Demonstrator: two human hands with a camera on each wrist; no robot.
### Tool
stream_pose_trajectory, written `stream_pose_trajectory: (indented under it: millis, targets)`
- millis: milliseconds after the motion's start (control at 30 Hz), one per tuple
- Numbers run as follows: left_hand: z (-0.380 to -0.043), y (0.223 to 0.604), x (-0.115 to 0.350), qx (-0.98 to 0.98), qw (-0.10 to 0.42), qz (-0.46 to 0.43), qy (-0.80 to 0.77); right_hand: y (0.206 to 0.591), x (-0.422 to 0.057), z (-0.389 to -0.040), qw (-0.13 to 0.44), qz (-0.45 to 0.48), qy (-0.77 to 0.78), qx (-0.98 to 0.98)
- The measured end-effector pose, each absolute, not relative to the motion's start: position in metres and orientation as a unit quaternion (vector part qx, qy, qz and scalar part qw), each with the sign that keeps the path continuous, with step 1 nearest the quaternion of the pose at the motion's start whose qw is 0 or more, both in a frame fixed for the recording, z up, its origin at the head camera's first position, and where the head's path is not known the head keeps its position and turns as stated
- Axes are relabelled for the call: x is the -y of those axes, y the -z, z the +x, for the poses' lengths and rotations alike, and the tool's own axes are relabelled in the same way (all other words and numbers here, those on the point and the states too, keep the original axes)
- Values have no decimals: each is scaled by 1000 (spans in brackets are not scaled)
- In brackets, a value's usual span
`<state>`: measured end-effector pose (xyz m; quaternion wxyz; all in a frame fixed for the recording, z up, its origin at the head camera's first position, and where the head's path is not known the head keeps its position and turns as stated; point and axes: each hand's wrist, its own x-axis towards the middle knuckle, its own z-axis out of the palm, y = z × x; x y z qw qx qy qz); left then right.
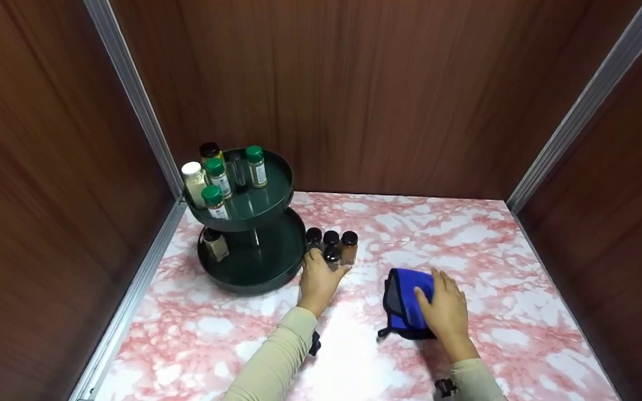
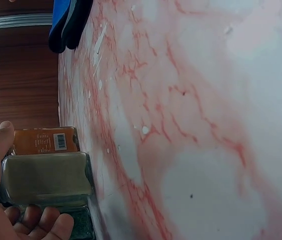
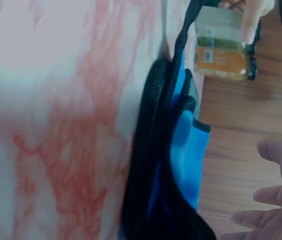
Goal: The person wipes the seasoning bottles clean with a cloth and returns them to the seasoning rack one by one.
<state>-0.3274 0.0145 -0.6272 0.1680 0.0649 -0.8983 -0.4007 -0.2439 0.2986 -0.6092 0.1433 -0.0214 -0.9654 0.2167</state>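
My left hand [image 1: 319,281] reaches round the front of a cluster of small spice jars with black caps beside the rack. In the left wrist view, a khaki jar [image 2: 46,175] stands between thumb and fingers, and the thumb is near an orange jar [image 2: 46,141]. The loosely bent fingers lie beside a dark green jar [image 2: 83,222]; a gap shows between thumb and khaki jar. On the right, my right hand [image 1: 446,309] hovers by a blue pouch [image 1: 410,295] with black edging. Its fingers [image 3: 268,195] are spread and look apart from the pouch.
A dark green two-tier round rack [image 1: 268,278] stands at left. Several bottles with green, white and dark caps are on its upper tier; one jar [image 1: 216,246] leans on the lower tier. Wood-grain walls [image 1: 354,100] enclose the pink-and-white marbled table [image 1: 410,228] on three sides.
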Motion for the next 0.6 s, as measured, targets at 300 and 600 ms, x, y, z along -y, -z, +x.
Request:
stream_pose_trajectory:
  millis: [300, 600]
  targets:
    - [-330, 628, -14, 905, 176, 63, 382, 615, -305, -245, 169, -60, -230, 957]
    - [-333, 627, -14, 903, 173, 66, 387, 615, -310, -247, 125, -95, -240, 958]
